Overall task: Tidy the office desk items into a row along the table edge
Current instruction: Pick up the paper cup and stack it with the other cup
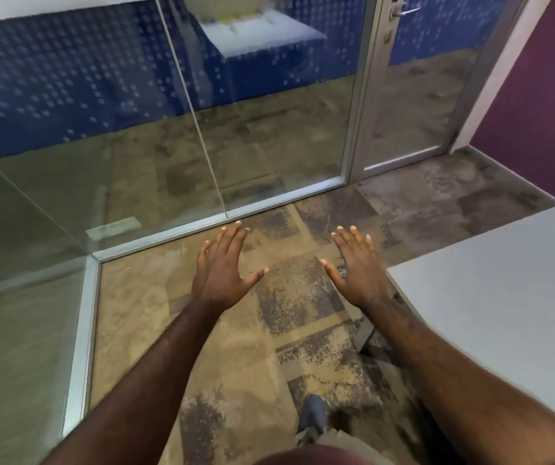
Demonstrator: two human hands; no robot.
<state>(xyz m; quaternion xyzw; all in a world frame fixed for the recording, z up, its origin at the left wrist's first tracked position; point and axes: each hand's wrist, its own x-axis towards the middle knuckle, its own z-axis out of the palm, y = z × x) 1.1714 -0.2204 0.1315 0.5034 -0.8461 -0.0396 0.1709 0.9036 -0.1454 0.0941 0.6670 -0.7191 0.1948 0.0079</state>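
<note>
1. Head view looks down past two bare forearms stretched out over patterned carpet (289,297), with a pale tabletop (504,297) entering from the right.
2. Left hand (222,273) hangs palm-down over the carpet, well to the left of the tabletop; its fingers (232,236) are spread wide and grip nothing.
3. Right hand (356,270) is just beside the tabletop's near corner, not touching it, with its fingers likewise splayed and empty.
4. No office desk items show on the part of the tabletop in view; the visible stretch is bare, so the items to be lined up must lie further along it, outside the frame.
5. Judging from this, the task is barely begun or the person is between steps, facing away from the tabletop toward a glass partition (168,129).
6. Risks from here: turning toward the tabletop without looking could knock the right hand or hip against its corner; reaching blind for unseen items could push them off the edge where the row is meant to sit.
7. One shoe (314,414) stands on the carpet close to the tabletop's base, so a hurried step could catch the leg there.
</note>
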